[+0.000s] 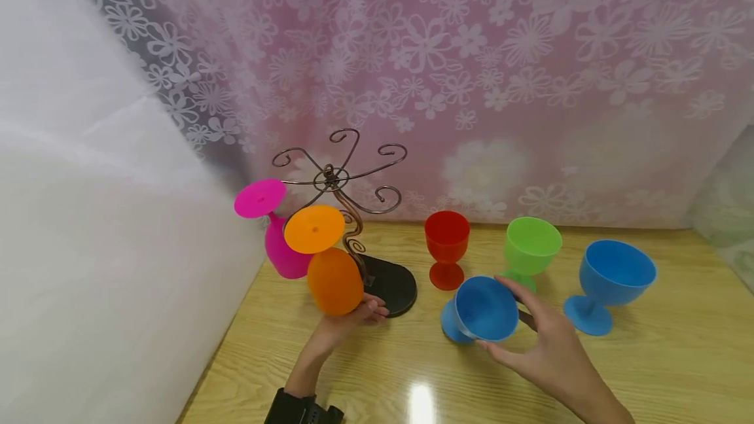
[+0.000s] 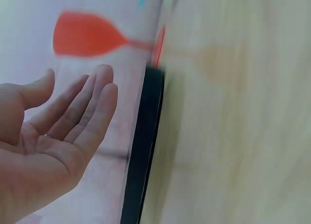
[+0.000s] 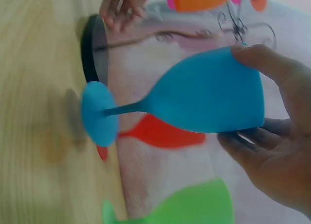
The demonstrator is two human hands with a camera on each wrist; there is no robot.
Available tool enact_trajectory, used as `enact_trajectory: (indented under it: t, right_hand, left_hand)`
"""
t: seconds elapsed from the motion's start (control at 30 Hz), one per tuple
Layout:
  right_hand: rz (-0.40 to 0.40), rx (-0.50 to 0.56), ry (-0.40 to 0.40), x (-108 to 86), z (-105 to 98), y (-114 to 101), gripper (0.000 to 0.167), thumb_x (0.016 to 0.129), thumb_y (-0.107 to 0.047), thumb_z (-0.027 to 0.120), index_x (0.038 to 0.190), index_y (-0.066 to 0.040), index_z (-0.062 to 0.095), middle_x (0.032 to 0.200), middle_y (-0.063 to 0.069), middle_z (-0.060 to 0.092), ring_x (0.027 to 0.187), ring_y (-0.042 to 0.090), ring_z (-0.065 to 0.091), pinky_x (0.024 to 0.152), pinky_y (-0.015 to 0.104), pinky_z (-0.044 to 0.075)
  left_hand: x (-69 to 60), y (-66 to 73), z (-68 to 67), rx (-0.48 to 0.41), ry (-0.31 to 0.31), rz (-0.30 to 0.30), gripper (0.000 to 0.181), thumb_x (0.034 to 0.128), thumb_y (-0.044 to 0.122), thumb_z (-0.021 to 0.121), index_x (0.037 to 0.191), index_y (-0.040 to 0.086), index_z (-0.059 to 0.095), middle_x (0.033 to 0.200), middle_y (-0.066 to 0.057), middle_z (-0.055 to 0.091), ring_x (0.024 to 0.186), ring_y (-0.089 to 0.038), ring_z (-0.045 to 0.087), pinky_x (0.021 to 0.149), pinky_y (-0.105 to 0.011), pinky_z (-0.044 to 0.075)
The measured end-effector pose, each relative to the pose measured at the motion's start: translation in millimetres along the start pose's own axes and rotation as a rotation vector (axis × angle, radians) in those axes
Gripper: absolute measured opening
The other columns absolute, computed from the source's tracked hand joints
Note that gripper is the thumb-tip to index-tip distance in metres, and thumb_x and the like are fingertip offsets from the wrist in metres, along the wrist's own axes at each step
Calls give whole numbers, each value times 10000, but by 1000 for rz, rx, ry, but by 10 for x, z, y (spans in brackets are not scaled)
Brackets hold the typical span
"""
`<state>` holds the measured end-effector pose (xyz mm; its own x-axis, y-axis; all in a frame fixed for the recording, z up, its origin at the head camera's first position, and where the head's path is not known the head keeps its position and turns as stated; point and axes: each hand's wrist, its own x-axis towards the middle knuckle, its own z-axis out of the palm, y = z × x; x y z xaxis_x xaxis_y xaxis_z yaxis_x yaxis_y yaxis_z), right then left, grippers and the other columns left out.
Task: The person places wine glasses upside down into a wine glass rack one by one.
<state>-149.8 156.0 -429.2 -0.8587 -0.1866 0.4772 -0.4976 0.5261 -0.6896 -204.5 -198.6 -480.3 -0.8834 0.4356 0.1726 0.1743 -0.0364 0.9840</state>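
My right hand (image 1: 548,339) grips a blue plastic goblet (image 1: 484,309) near its rim, thumb on one side and fingers on the other. The goblet is tilted, its mouth facing the hand; in the right wrist view its foot (image 3: 97,114) appears just above the table. Below an orange goblet (image 1: 336,283) is my left hand (image 1: 344,322); its palm (image 2: 48,161) holds nothing and its fingers are loosely extended. The orange goblet and a magenta goblet (image 1: 283,247) hang upside down on a dark metal rack (image 1: 353,214) with curled arms.
A red goblet (image 1: 446,237), a green goblet (image 1: 532,245) and another blue goblet (image 1: 615,273) stand upright along the back right of the wooden table (image 1: 365,378). The rack's black base (image 1: 396,285) sits left of centre. Behind hangs a pink flowered curtain (image 1: 448,84).
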Motion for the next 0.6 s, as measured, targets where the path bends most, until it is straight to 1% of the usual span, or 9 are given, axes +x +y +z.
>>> enact_trajectory:
  t: [0.03,0.07,0.1,0.13,0.2,0.3,0.37,0.43,0.6]
  right_hand:
    - [-25,12,-1,1,47,-14,1034,589,-78,1010,1491,-111,506,1394,96,608,1181,344,629,862,261,580]
    - [-52,24,-4,4,93,-26,1050,573,-49,1009,1491,-110,503,1395,84,604,1183,335,628,880,221,555]
    - [-82,34,-12,8,137,-38,1071,562,-24,1007,1497,-110,492,1408,76,589,1198,328,619,901,200,529]
    - [-111,43,-20,9,179,-49,1085,556,-9,1006,1500,-101,480,1419,73,575,1214,321,608,920,187,505]
    - [-175,61,-33,10,256,-66,1101,555,-12,1011,1506,-77,461,1441,86,547,1243,317,586,952,189,489]
    - [-257,78,-50,2,349,-79,943,742,-272,947,1511,-59,444,1467,112,505,1299,293,537,1030,189,449]
    - [-299,75,-59,-11,400,-89,840,867,-460,793,1514,-53,444,1487,122,482,1329,275,505,1074,175,403]
    - [-351,46,-62,-22,447,-94,798,941,-584,595,1505,-38,454,1497,144,467,1345,278,483,1108,172,360]
    - [-460,-75,-65,-59,546,-100,725,1008,-567,436,1486,-25,488,1512,182,454,1335,329,478,1132,181,309]
  left_hand:
    - [4,-12,67,-10,-19,-46,288,1067,-43,460,1202,-291,516,1145,-488,579,1056,-517,669,938,-649,491]
    - [1,-28,130,-1,-38,-70,316,1081,2,465,1230,-270,528,1160,-457,601,1082,-559,636,951,-624,503]
    - [-4,-41,186,-19,-46,-95,339,1089,35,468,1259,-251,536,1184,-436,610,1109,-591,602,965,-617,496]
    - [-2,-56,238,-25,-55,-118,362,1098,69,465,1279,-235,539,1201,-404,627,1128,-588,595,978,-586,505]
    - [4,-72,333,-40,-63,-158,402,1113,148,454,1314,-185,557,1235,-337,652,1161,-522,619,998,-533,512]
    - [18,-42,463,-106,-100,-179,461,1126,231,425,1372,-139,547,1306,-288,640,1206,-426,636,1038,-531,485]
    - [20,0,540,-180,-112,-209,511,1131,285,399,1413,-124,517,1347,-274,620,1229,-382,633,1061,-527,470]
    - [15,52,609,-267,-107,-249,563,1129,338,387,1457,-112,473,1381,-251,603,1252,-344,624,1083,-510,458]
    - [-5,151,735,-454,-24,-355,614,1108,392,445,1482,-95,432,1335,-160,636,1178,-253,649,1044,-406,511]
